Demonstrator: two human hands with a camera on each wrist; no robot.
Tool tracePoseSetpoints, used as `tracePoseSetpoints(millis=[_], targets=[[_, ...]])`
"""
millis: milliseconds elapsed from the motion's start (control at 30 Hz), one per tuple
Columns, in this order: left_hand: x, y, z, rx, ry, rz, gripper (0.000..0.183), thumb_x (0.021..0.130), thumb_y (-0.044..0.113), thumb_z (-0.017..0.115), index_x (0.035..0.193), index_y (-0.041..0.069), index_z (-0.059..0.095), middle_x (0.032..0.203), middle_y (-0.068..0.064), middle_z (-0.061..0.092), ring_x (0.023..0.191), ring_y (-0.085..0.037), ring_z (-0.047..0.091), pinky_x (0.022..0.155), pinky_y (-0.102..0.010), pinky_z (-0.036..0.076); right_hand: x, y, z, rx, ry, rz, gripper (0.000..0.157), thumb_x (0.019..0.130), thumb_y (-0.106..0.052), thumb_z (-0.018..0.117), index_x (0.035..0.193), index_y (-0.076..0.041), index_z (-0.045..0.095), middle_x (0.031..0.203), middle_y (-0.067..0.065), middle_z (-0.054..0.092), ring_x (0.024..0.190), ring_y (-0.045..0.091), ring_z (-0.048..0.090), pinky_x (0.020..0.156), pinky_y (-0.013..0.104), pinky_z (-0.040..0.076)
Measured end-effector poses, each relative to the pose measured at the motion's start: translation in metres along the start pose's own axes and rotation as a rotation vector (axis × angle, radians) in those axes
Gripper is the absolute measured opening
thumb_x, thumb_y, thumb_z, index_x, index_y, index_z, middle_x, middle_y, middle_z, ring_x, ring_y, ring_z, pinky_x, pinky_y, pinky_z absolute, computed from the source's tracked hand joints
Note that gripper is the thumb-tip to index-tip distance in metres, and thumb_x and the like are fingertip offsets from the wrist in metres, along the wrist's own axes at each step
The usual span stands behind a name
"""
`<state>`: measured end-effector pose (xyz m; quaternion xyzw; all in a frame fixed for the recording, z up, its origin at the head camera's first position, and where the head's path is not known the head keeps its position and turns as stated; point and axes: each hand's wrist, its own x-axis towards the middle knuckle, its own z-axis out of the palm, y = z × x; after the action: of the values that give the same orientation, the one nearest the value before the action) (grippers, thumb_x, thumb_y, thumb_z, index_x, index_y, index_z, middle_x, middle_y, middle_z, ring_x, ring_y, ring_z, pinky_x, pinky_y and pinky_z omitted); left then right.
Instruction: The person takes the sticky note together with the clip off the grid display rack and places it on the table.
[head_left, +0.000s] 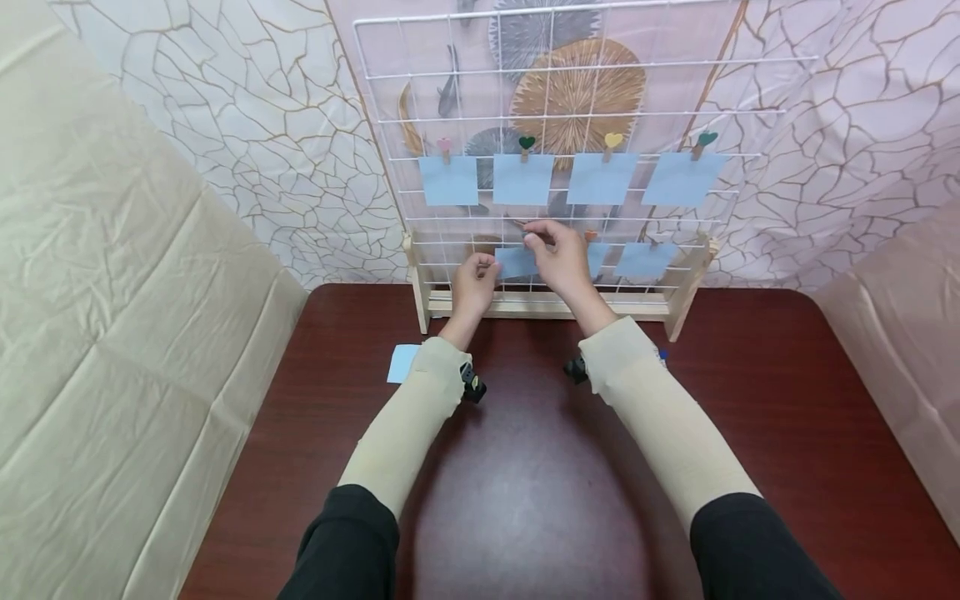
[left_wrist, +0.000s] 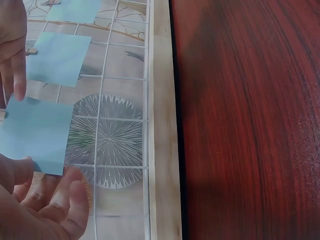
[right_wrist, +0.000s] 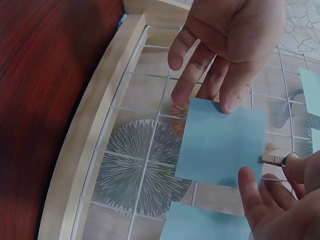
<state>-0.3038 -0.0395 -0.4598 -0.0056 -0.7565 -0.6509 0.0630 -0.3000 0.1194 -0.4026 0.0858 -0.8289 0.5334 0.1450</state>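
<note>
In the head view my left hand (head_left: 472, 287) pinches the left edge of a square of light blue paper (head_left: 515, 262) against the lower part of a white wire grid (head_left: 525, 220). My right hand (head_left: 562, 260) is at the top right of this paper. Seen from the right wrist, its fingers pinch a small wooden clothespin (right_wrist: 271, 159) with a dark head, right at the paper's upper edge. Another right-hand fingertip overlaps the side edge of the paper (right_wrist: 220, 142). The left thumb (right_wrist: 231, 104) lies on the opposite side edge.
Above hangs a row of several blue papers (head_left: 522, 179) on heart-topped clothespins (head_left: 613, 142). More papers (head_left: 645, 260) hang to the right of my right hand. The grid stands in a wooden base (head_left: 540, 307) on a dark red table (head_left: 517, 500). A loose blue sheet (head_left: 402, 363) lies beside the left sleeve.
</note>
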Motion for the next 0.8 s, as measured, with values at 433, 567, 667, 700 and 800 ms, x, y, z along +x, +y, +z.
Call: tracePoseSetpoints(millis=[433, 567, 667, 700, 800], targets=[[-0.006, -0.004, -0.009, 0.094, -0.055, 0.059, 0.018, 0.106, 0.009, 0.062, 0.114, -0.007, 0.066, 0.103, -0.026, 0.075, 0.098, -0.044, 0.072, 0.068, -0.023, 0.046, -0.008, 0.002, -0.006, 0.038, 0.048, -0.012, 0.023, 0.106, -0.009, 0.064, 0.125, 0.001, 0.073, 0.11, 0.021, 0.076, 0.098, 0.035, 0.073, 0.071, 0.022, 0.056], [-0.011, -0.006, -0.012, 0.12, -0.055, 0.062, 0.018, 0.105, 0.01, 0.063, 0.113, -0.006, 0.067, 0.097, -0.023, 0.076, 0.083, -0.032, 0.07, 0.068, -0.023, 0.044, -0.013, 0.002, -0.007, 0.039, 0.054, -0.032, 0.023, 0.106, -0.007, 0.063, 0.125, 0.003, 0.073, 0.11, 0.02, 0.076, 0.104, 0.032, 0.072, 0.075, 0.025, 0.056], [-0.016, -0.007, -0.017, 0.13, -0.053, 0.065, 0.018, 0.105, 0.012, 0.064, 0.112, -0.004, 0.068, 0.092, -0.019, 0.074, 0.075, -0.017, 0.058, 0.069, -0.025, 0.043, -0.017, 0.003, -0.008, 0.041, 0.059, -0.042, 0.023, 0.106, -0.007, 0.063, 0.125, 0.003, 0.072, 0.113, 0.02, 0.076, 0.108, 0.031, 0.072, 0.082, 0.029, 0.057], [-0.018, -0.008, -0.019, 0.127, -0.057, 0.063, 0.018, 0.105, 0.013, 0.064, 0.113, -0.003, 0.067, 0.093, -0.019, 0.074, 0.074, -0.014, 0.056, 0.07, -0.026, 0.043, -0.019, 0.003, -0.008, 0.039, 0.061, -0.046, 0.023, 0.106, -0.007, 0.063, 0.125, 0.003, 0.072, 0.115, 0.02, 0.075, 0.109, 0.031, 0.072, 0.083, 0.03, 0.057], [-0.023, -0.01, -0.024, 0.114, -0.063, 0.058, 0.018, 0.106, 0.014, 0.064, 0.114, -0.003, 0.067, 0.098, -0.019, 0.075, 0.076, -0.012, 0.054, 0.072, -0.028, 0.043, -0.023, 0.004, -0.009, 0.059, 0.059, -0.043, 0.024, 0.107, -0.007, 0.062, 0.126, 0.005, 0.071, 0.121, 0.021, 0.074, 0.11, 0.033, 0.071, 0.085, 0.032, 0.059]])
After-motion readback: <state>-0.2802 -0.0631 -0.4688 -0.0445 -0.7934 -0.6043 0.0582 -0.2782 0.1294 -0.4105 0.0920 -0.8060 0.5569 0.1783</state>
